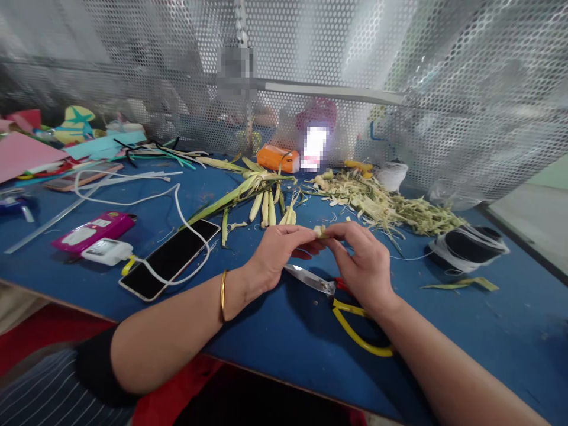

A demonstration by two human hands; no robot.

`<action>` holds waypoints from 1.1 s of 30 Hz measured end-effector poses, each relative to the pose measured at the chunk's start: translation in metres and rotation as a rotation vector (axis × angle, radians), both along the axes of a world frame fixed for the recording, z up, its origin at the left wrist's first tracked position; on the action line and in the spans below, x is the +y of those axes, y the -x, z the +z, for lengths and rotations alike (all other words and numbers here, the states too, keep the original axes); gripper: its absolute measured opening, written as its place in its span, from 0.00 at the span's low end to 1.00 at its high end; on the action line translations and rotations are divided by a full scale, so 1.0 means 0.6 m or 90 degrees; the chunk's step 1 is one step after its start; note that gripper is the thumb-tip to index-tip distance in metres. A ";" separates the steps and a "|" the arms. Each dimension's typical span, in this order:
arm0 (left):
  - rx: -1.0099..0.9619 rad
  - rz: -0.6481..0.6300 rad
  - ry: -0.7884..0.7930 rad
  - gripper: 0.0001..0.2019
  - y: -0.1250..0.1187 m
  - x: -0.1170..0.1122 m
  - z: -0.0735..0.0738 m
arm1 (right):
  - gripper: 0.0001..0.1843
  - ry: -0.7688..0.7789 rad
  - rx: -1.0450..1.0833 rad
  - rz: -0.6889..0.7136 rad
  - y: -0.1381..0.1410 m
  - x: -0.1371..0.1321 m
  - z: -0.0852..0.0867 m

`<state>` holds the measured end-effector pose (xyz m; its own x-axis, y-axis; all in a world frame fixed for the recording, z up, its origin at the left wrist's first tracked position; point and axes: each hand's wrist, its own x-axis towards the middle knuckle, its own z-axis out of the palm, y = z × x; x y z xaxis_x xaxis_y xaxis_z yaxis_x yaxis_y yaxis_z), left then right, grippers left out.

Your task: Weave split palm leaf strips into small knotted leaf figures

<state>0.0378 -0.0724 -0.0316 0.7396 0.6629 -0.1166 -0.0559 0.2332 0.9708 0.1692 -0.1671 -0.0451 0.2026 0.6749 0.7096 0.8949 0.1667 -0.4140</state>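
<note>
My left hand (277, 251) and my right hand (361, 260) meet above the blue table (275, 331), fingers pinched together on a small pale folded leaf piece (320, 231) held between them. A gold bangle (223, 296) rings my left wrist. Scissors with yellow handles (350, 319) lie on the table right under my hands, blade pointing left. Just beyond my hands lie several long green and pale palm leaf strips (261, 198).
A heap of leaf trimmings (390, 204) sits at the back right, a spool of thin wire (465, 245) to its right. A phone (171, 257) with white cable, a pink case (93, 231) and an orange box (277, 158) lie left and behind. Perforated metal screen behind.
</note>
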 end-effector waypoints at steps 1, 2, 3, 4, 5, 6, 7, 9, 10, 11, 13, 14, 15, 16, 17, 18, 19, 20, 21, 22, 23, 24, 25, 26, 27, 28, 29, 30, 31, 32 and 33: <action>-0.004 -0.009 0.024 0.08 0.000 0.001 0.000 | 0.06 -0.004 -0.019 0.002 -0.001 0.000 0.001; -0.006 -0.017 0.052 0.08 0.001 0.001 0.000 | 0.07 -0.005 -0.031 0.006 -0.001 -0.001 0.002; -0.007 -0.023 0.084 0.09 0.001 0.002 0.001 | 0.08 -0.005 -0.039 0.009 -0.002 -0.001 0.003; -0.004 -0.026 0.117 0.09 0.001 0.002 0.001 | 0.08 -0.004 -0.047 0.014 -0.002 -0.002 0.003; 0.002 -0.028 0.146 0.09 0.001 0.003 0.001 | 0.09 -0.002 -0.058 0.020 -0.002 -0.002 0.003; 0.008 -0.027 0.167 0.09 0.001 0.003 0.001 | 0.08 0.000 -0.071 0.026 -0.002 -0.002 0.003; 0.014 -0.024 0.177 0.08 0.001 0.003 0.001 | 0.08 0.002 -0.084 0.031 -0.002 -0.003 0.002; 0.020 -0.006 0.158 0.07 -0.001 0.002 0.000 | 0.07 0.002 -0.095 0.035 0.000 -0.003 0.001; 0.017 0.010 0.134 0.06 -0.002 0.001 0.000 | 0.07 0.002 -0.087 0.035 0.001 -0.003 0.000; 0.016 0.031 0.103 0.07 -0.003 -0.001 0.000 | 0.07 0.002 -0.067 0.033 0.002 -0.003 0.000; 0.016 0.082 0.034 0.07 -0.005 -0.006 0.000 | 0.08 0.003 -0.004 0.037 0.007 -0.004 0.002; 0.018 0.105 -0.005 0.07 -0.006 -0.008 0.000 | 0.08 0.005 0.035 0.042 0.009 -0.004 0.004; 0.017 0.122 -0.046 0.06 -0.007 -0.009 0.000 | 0.08 0.007 0.074 0.048 0.011 -0.004 0.007; 0.013 0.131 -0.088 0.06 -0.006 -0.011 0.000 | 0.08 0.008 0.111 0.053 0.012 -0.005 0.010; 0.007 0.133 -0.127 0.07 -0.006 -0.011 0.000 | 0.07 0.009 0.145 0.057 0.014 -0.005 0.012; 0.001 0.129 -0.163 0.07 -0.005 -0.012 0.000 | 0.07 0.011 0.178 0.058 0.014 -0.005 0.014; -0.005 0.120 -0.193 0.07 -0.003 -0.011 -0.001 | 0.07 0.016 0.210 0.056 0.014 -0.004 0.015; -0.009 0.107 -0.217 0.07 -0.002 -0.011 -0.001 | 0.07 0.024 0.244 0.053 0.014 -0.004 0.016; -0.010 0.091 -0.237 0.07 0.000 -0.010 -0.001 | 0.06 0.034 0.281 0.049 0.013 -0.003 0.016; -0.010 0.077 -0.259 0.07 0.001 -0.010 -0.002 | 0.06 0.045 0.321 0.046 0.013 -0.003 0.016; -0.011 0.066 -0.284 0.07 0.003 -0.009 -0.002 | 0.06 0.057 0.361 0.045 0.012 -0.002 0.016; -0.011 0.060 -0.310 0.08 0.004 -0.008 -0.002 | 0.06 0.069 0.399 0.045 0.011 -0.001 0.016; -0.009 0.059 -0.337 0.08 0.005 -0.007 -0.003 | 0.05 0.079 0.437 0.049 0.011 0.001 0.016; -0.008 0.062 -0.363 0.08 0.005 -0.007 -0.003 | 0.05 0.084 0.477 0.057 0.010 0.002 0.016; -0.008 0.066 -0.384 0.08 0.006 -0.006 -0.003 | 0.06 0.086 0.521 0.066 0.010 0.003 0.017; -0.009 0.069 -0.398 0.08 0.006 -0.006 -0.003 | 0.08 0.086 0.566 0.078 0.010 0.004 0.018; -0.010 0.071 -0.409 0.08 0.007 -0.005 -0.003 | 0.11 0.090 0.606 0.092 0.010 0.005 0.020; -0.011 0.072 -0.417 0.08 0.007 -0.005 -0.003 | 0.12 0.098 0.635 0.108 0.010 0.006 0.021; -0.010 0.073 -0.422 0.08 0.007 -0.004 -0.003 | 0.11 0.111 0.651 0.124 0.010 0.006 0.023; -0.006 0.075 -0.425 0.08 0.007 -0.004 -0.003 | 0.09 0.124 0.653 0.134 0.010 0.007 0.024; 0.000 0.075 -0.427 0.08 0.006 -0.003 -0.003 | 0.07 0.134 0.644 0.138 0.010 0.007 0.024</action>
